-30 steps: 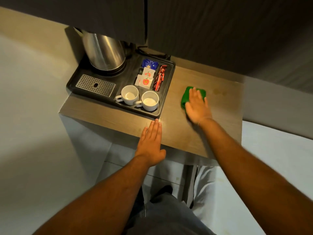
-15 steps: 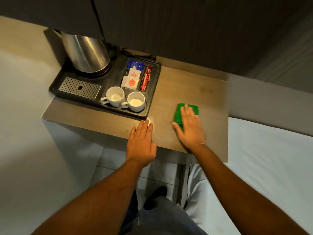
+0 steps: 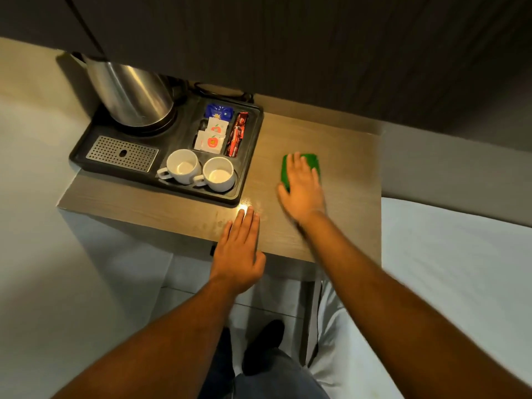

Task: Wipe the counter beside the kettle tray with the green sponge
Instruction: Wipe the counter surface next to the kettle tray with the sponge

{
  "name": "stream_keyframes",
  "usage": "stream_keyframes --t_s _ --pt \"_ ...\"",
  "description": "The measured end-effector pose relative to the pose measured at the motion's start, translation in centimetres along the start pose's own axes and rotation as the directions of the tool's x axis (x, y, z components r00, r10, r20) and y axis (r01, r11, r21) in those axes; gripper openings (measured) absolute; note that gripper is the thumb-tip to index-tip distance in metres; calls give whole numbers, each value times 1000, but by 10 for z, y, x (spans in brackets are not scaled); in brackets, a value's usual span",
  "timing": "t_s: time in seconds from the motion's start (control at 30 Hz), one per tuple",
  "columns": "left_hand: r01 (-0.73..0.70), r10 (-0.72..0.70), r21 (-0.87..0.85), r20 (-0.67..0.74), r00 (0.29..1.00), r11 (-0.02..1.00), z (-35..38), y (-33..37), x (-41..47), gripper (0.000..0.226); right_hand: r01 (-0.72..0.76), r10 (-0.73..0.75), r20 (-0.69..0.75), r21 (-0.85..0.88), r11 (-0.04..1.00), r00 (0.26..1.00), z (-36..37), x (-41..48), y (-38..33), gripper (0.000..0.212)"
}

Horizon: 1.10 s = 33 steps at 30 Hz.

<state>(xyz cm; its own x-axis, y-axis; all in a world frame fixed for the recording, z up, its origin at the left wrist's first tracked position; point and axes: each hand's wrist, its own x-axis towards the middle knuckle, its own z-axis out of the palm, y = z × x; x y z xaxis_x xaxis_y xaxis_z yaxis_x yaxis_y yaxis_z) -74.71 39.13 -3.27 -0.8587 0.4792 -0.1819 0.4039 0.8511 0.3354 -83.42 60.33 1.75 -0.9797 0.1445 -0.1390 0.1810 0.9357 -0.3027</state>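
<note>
Two flat hands, right hand [image 3: 302,188] pressing green sponge [image 3: 309,162], left hand [image 3: 239,249] on counter [image 3: 345,156]

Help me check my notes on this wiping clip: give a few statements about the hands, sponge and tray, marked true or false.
1. The right hand presses flat on the green sponge. True.
2. The sponge lies inside the kettle tray. False: it is on the counter, right of the tray.
3. The left hand rests flat at the counter's front edge. True.
4. Both white cups lie tipped over. False: they stand upright in the tray.
5. The kettle stands on the tray. True.
</note>
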Motion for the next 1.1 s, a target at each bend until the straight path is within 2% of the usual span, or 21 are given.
stream_keyframes --t_s 0.07,0.13,0.3,0.4,0.47,0.57,0.67,0.73,0.8,0.87,0.93,1.03,1.1 --pt "-14 14 -13 -29 999 1000 2 0 4 85 87 -87 16 -7 996 996 11 -42 12 78" --pt "-10 9 -15 -40 999 1000 3 2 9 84 86 -86 16 -32 996 996 10 -71 41 77" --pt "11 -11 18 4 1000 1000 3 5 14 84 -169 166 -42 -85 982 985 -28 -40 112 77" --pt "16 -16 20 -4 1000 1000 4 5 13 84 -308 307 -32 -65 949 951 -49 19 118 75" --pt "21 -20 10 -17 1000 1000 4 5 15 84 -326 325 -22 -45 944 945 -54 53 103 72" --pt "26 -26 5 -29 999 1000 5 4 14 84 -213 213 -10 -36 976 977 -42 70 59 71" --pt "20 -20 4 -47 999 1000 7 3 13 83 30 -29 33 -35 999 999 -13 32 26 73" --pt "4 -5 -15 -59 998 1000 6 0 16 84 161 -159 47 -35 986 986 6 -15 26 75" --pt "-26 25 -20 -61 998 999 3 1 19 86 174 -174 27 -18 985 984 14 -58 51 77" --pt "-23 22 -33 -46 999 999 2 2 19 87 101 -101 5 -41 994 995 6 -76 85 79" --pt "-13 12 -28 -30 999 1000 2 4 14 89 -44 42 -32 -58 997 999 -13 -64 116 78" --pt "-22 21 -25 -31 999 999 1 3 13 93 -262 258 -79 -53 964 963 -46 4 142 74" --pt "-30 30 -26 -13 999 999 0 1 15 100 -341 337 -93 -28 940 937 -61 55 138 70"
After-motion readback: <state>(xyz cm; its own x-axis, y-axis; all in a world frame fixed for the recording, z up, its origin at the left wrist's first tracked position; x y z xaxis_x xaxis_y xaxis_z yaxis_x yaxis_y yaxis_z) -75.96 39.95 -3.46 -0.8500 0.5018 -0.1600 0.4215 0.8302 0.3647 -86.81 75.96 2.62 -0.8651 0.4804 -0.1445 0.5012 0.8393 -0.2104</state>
